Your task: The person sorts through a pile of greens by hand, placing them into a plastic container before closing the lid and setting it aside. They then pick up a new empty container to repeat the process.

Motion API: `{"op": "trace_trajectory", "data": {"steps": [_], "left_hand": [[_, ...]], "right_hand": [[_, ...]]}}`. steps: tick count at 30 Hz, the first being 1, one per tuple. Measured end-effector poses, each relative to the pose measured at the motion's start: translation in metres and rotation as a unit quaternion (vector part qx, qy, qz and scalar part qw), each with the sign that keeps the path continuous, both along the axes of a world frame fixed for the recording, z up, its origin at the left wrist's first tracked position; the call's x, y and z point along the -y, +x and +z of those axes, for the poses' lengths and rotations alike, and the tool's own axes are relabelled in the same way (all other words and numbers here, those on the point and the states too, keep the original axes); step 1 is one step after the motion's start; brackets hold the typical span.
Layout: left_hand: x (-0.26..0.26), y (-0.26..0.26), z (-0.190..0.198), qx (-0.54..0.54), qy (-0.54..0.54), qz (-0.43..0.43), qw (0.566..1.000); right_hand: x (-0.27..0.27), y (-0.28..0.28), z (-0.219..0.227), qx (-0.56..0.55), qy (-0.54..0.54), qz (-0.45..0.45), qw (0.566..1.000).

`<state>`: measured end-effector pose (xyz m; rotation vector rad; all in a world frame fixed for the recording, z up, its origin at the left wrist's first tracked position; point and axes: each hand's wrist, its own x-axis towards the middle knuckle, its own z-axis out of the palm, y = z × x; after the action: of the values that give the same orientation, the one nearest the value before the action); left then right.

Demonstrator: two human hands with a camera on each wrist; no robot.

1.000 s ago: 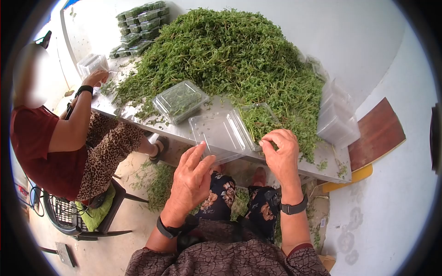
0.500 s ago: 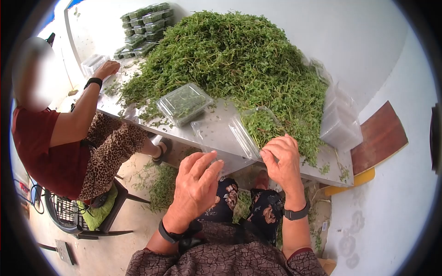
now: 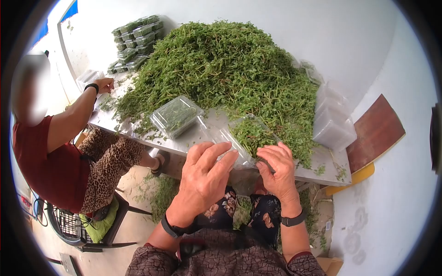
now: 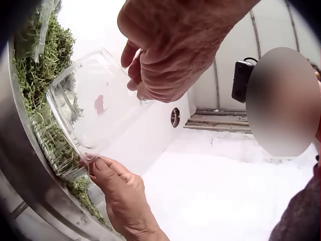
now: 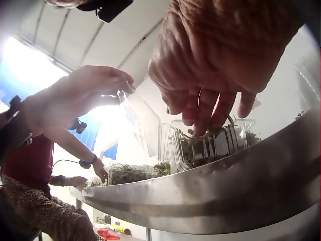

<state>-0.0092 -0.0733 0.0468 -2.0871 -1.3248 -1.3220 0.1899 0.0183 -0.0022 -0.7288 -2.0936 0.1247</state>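
Observation:
An open clear plastic clamshell container [image 5: 203, 150] filled with green herb sprigs sits at the table's front edge. Its hinged lid [image 4: 115, 123] is raised at a slant on the left side, and my left hand [image 3: 202, 177] pinches the lid's free edge. At the near corner of the filled half, my right hand [image 3: 278, 172] has thumb and fingers curled over the rim, close against the sprigs. A large heap of the green herbs [image 3: 221, 69] spreads just behind the container. One closed clamshell full of herbs [image 3: 177, 117] lies to the left.
Filled clamshells [image 3: 136, 41] are stacked at the table's far left. Nested clear containers [image 3: 335, 122] stand at the right, beside a reddish-brown board [image 3: 375, 131]. Another person [image 3: 50, 156] sits at the left end, one hand near a clear container. Loose sprigs lie on the floor.
My left hand has moved up and right toward the container, and the lid has tipped up from lying nearly flat. My right hand stays at the container's near corner.

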Motion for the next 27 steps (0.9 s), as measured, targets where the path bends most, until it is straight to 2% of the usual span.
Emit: {"op": "trace_trajectory", "data": {"steps": [8, 11, 13, 17, 20, 22, 23, 24, 25, 27], "left_hand": [[-0.037, 0.012, 0.004, 0.008, 0.031, -0.05, 0.998], [-0.046, 0.018, 0.003, 0.027, -0.006, -0.049, 0.998], [-0.054, 0.021, 0.0, 0.029, -0.011, -0.054, 0.998], [-0.071, 0.032, -0.008, 0.021, -0.046, -0.075, 0.996], [-0.08, 0.032, -0.016, -0.001, -0.078, -0.054, 0.996], [-0.087, 0.031, -0.022, 0.006, -0.083, -0.057, 0.995], [-0.09, 0.031, -0.026, 0.016, -0.086, -0.057, 0.995], [-0.094, 0.03, -0.034, -0.007, -0.113, -0.02, 0.993], [-0.098, 0.028, -0.042, -0.008, -0.111, -0.021, 0.994], [-0.104, 0.025, -0.054, 0.015, -0.162, 0.061, 0.985]], "right_hand": [[0.006, 0.004, -0.004, -0.02, 0.014, -0.024, 0.999], [0.001, 0.005, -0.01, -0.058, 0.018, -0.082, 0.995], [-0.002, 0.004, -0.017, -0.078, -0.054, -0.125, 0.988], [-0.007, 0.001, -0.03, -0.113, -0.124, -0.128, 0.977], [-0.01, -0.001, -0.034, -0.12, -0.131, -0.139, 0.974], [-0.012, 0.0, -0.035, -0.194, -0.189, -0.069, 0.96], [-0.012, -0.001, -0.035, -0.195, -0.19, -0.07, 0.96], [-0.012, -0.002, -0.035, -0.193, -0.186, -0.073, 0.961], [-0.013, -0.003, -0.034, -0.192, -0.181, -0.076, 0.962], [-0.009, -0.003, -0.025, -0.198, -0.205, -0.086, 0.955]]}}
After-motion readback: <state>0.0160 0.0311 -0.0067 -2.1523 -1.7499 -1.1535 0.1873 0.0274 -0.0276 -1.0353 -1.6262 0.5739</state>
